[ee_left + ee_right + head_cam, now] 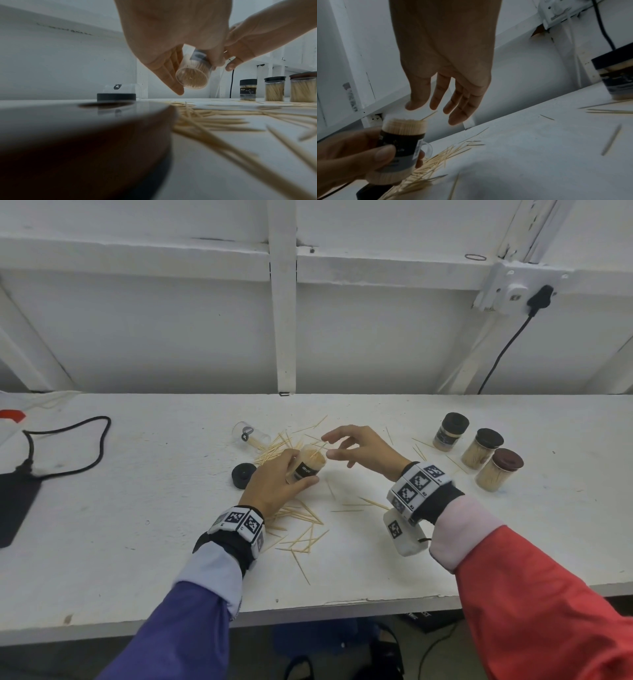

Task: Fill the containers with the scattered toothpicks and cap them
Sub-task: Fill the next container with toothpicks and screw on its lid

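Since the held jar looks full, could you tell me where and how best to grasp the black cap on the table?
Pinch the cap across its round rim, coming straight down from above. It lies flat on the table, low and wide, left of the jar the left hand grips.

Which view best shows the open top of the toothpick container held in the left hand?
The right wrist view: the container shows its packed, uncapped top side-on, gripped by the left hand. Head view shows it small and partly covered; left wrist view shows only its base.
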Motion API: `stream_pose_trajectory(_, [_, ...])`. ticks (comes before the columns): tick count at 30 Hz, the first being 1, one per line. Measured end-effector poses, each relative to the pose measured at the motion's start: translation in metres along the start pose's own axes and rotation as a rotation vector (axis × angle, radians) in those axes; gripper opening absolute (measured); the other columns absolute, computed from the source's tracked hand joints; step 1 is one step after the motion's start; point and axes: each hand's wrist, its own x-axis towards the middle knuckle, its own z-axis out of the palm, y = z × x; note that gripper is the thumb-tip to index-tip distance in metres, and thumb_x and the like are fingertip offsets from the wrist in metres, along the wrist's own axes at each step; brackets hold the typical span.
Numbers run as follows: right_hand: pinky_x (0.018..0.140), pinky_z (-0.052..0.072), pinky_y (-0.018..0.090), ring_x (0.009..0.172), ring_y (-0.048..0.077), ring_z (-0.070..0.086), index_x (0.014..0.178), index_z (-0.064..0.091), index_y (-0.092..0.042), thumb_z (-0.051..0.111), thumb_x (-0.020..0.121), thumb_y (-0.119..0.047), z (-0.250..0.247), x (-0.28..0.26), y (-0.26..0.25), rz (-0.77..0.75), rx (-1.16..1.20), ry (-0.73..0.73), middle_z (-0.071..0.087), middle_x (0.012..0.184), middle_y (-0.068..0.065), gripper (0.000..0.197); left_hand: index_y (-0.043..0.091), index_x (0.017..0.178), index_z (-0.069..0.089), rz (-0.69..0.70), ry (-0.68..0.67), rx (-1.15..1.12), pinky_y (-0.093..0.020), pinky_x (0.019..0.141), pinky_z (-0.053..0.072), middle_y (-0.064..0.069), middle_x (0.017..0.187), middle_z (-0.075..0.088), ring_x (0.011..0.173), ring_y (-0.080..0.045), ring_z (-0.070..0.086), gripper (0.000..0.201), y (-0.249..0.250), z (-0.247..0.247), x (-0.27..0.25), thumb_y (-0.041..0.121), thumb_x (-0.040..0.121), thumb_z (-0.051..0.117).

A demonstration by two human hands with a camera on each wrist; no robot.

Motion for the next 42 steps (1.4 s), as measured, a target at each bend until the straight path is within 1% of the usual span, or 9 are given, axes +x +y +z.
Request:
stream_pose_trajectory(8, [0.063,0.055,0.029,0.080,0.014,0.064,0.101,0.073,-0.005,0.062,0.088,-0.001,0.008,-0.001,0.005,-0.016,0.094,0.088,0.072,0.093,0.010,0.018,0.021,0.122,0.053,0.014,-0.008,0.017,-0.040,0.089,0.050,0.007,0.107,0.064,0.099,-0.013,0.059,0.057,0.002,0.000,-0.002,0.056,0.081,0.070])
stream_pose_trajectory(13, [0.061,0.049,0.022,0.078,0.000,0.061,0.102,0.074,-0.014,0.054,0.090,0.002,0.013,-0.007,-0.010,-0.124,-0.063,-0.004,0.073,0.101,0.002,0.028,0.023,0.122,0.053,0.012,-0.010,0.023,-0.040,0.088,0.050,0.009,0.106,0.064,0.098,-0.012,0.059,0.055,0.002,-0.001,-0.003,0.056,0.081,0.069])
stream_pose_trajectory(17, [0.059,0.050,0.025,0.087,0.009,0.063,0.102,0.072,-0.026,0.056,0.089,0.000,0.000,-0.011,-0.003,-0.127,-0.062,0.059,0.072,0.105,-0.004,0.033,0.021,0.124,0.052,-0.001,-0.003,0.028,-0.039,0.090,0.049,0.008,0.109,0.064,0.101,-0.013,0.058,0.058,0.001,-0.002,-0.003,0.058,0.081,0.068])
stream_pose_trajectory(20, [0.057,0.047,0.020,0.084,0.015,0.062,0.107,0.069,-0.019,0.069,0.086,-0.010,-0.014,-0.015,0.013,0.047,-0.303,-0.057,0.069,0.103,0.000,0.024,0.019,0.125,0.052,-0.006,-0.004,0.044,-0.037,0.090,0.049,0.006,0.110,0.063,0.102,-0.014,0.058,0.059,0.003,-0.002,-0.002,0.056,0.082,0.069])
stream_pose_trajectory(24, [0.074,0.049,0.026,0.090,0.019,0.063,0.100,0.073,-0.016,0.080,0.075,-0.020,-0.016,-0.032,0.035,0.250,-0.804,-0.183,0.068,0.099,-0.001,0.026,0.019,0.126,0.051,-0.013,-0.019,0.054,-0.038,0.091,0.048,0.005,0.112,0.063,0.103,-0.015,0.058,0.060,0.003,-0.001,-0.002,0.055,0.082,0.069])
stream_pose_trajectory(29, [0.065,0.039,0.024,0.077,0.025,0.059,0.088,0.073,-0.016,0.064,0.082,-0.012,-0.002,-0.048,0.037,0.215,-0.961,-0.110,0.062,0.090,0.003,0.012,0.021,0.124,0.051,-0.010,-0.033,0.059,-0.039,0.089,0.049,0.006,0.108,0.063,0.100,-0.014,0.059,0.058,0.001,-0.001,-0.001,0.057,0.081,0.068])
stream_pose_trajectory(33, [0.062,0.034,0.027,0.069,0.024,0.050,0.078,0.059,-0.017,0.051,0.084,-0.010,0.006,-0.054,0.037,0.166,-1.149,-0.148,0.055,0.084,0.004,0.013,0.022,0.124,0.051,-0.009,-0.037,0.067,-0.040,0.089,0.050,0.006,0.108,0.063,0.099,-0.014,0.059,0.058,0.001,-0.001,0.000,0.058,0.081,0.068])
stream_pose_trajectory(38, [0.066,0.035,0.029,0.077,0.022,0.049,0.086,0.052,-0.017,0.050,0.086,-0.018,0.002,-0.055,0.039,0.188,-1.085,-0.273,0.058,0.100,0.004,0.002,0.023,0.124,0.051,-0.007,-0.031,0.064,-0.040,0.090,0.050,0.007,0.110,0.064,0.101,-0.013,0.059,0.059,-0.002,0.000,0.000,0.059,0.081,0.067])
stream_pose_trajectory(42, [0.066,0.034,0.029,0.075,0.021,0.048,0.087,0.047,-0.014,0.051,0.087,-0.025,0.003,-0.056,0.044,0.171,-1.078,-0.311,0.051,0.094,0.002,0.012,0.022,0.126,0.050,-0.011,-0.034,0.066,-0.039,0.091,0.049,0.006,0.112,0.064,0.103,-0.013,0.059,0.061,-0.002,0.000,0.000,0.060,0.081,0.067])
